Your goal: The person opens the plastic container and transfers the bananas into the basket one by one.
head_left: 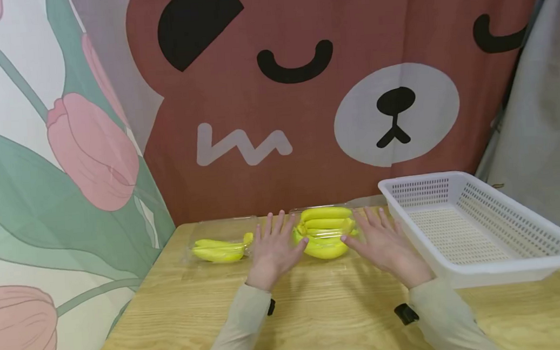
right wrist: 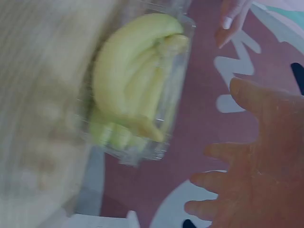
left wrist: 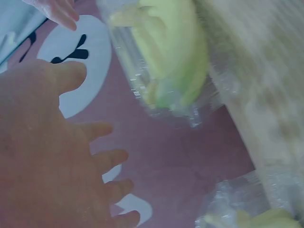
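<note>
Both hands are held out with fingers spread, one on each side of a clear plastic box of yellow bananas (head_left: 328,247). My left hand (head_left: 276,247) is at the box's left side, its thumb pointing toward the bananas. On the other side, my right hand (head_left: 384,243) mirrors it, palm down and fingers straight. Neither hand holds anything. In the left wrist view, the left hand (left wrist: 42,152) appears apart from the box. The right wrist view likewise shows a gap between the right hand (right wrist: 266,152) and the bananas (right wrist: 137,80) in their box.
A second clear box with bananas (head_left: 219,251) sits left of the left hand. To the right stands a white plastic basket (head_left: 462,270) with perforated walls. Everything rests on a wooden table (head_left: 310,324), with a bear-print curtain (head_left: 261,187) behind its far edge.
</note>
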{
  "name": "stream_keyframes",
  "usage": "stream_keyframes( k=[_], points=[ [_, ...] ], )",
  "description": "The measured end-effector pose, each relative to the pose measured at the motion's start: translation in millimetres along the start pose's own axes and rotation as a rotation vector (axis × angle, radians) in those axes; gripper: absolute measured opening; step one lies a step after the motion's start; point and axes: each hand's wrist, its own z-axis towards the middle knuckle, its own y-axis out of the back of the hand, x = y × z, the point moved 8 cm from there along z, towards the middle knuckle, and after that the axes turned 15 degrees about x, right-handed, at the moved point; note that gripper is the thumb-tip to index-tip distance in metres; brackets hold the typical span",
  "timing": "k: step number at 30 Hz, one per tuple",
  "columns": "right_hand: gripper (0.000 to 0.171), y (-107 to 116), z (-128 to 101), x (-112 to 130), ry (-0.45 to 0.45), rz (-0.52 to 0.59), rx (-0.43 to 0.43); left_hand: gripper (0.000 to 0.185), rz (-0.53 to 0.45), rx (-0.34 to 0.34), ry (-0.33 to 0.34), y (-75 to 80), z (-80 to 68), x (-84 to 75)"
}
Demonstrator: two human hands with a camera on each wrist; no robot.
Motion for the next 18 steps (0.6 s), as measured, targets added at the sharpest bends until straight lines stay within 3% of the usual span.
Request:
stream_keyframes(
  k=[11, 18],
  points=[
    [0.082, -17.7, 15.7, -15.4, 0.008, 0.001, -0.027, 0.071, 0.025, -0.004, -0.028, -22.0, 17.6, 5.5],
    [0.079, -34.4, 26.2, -24.4, 0.036, 0.024, -0.023, 0.073, -0.104, 0.039, -0.092, -38.3, 22.3, 6.6]
  ],
)
